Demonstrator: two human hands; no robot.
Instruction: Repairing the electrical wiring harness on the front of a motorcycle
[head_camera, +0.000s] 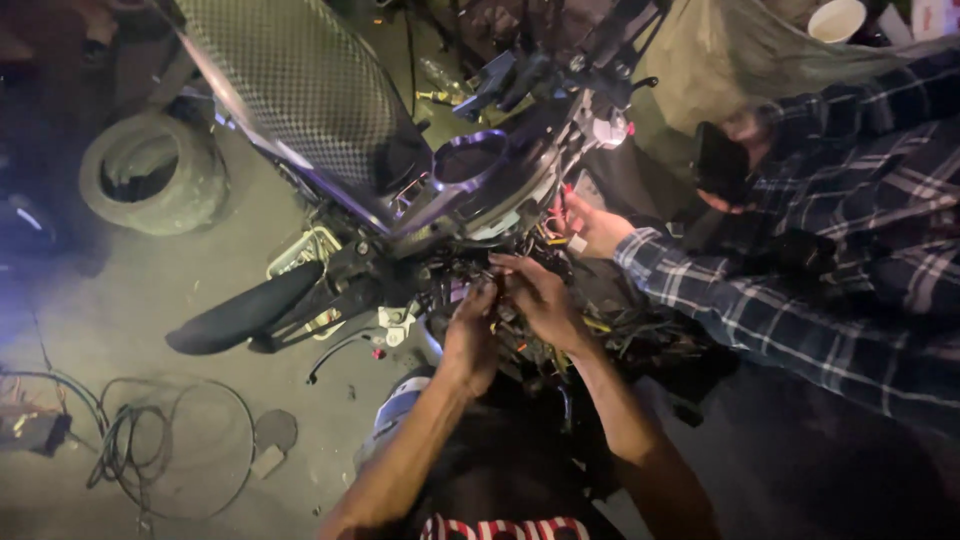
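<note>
L hand (470, 335) and R hand (540, 300) both pinched into the wire bundle (520, 262) behind the motorcycle's headlight ring (470, 160); exact grip unclear. Co-worker's hand (592, 225) steadies the far side. Suggest: tease 1 wire at a time, no tugging, watch connectors.

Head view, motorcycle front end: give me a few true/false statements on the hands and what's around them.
1. Both of the person's hands are in the wiring bundle behind the headlight area. True: left hand and right hand sit close together there.
2. A co-worker in a plaid sleeve reaches into the same area. True: that co-worker's hand is beside the wiring.
3. The old tyre lies to the right of the motorcycle. False: it lies on the floor at left.
4. The person's left hand holds a paper cup. False: the cup stands apart, top right.
5. A coiled cable lies on the floor at lower left. True.
</note>
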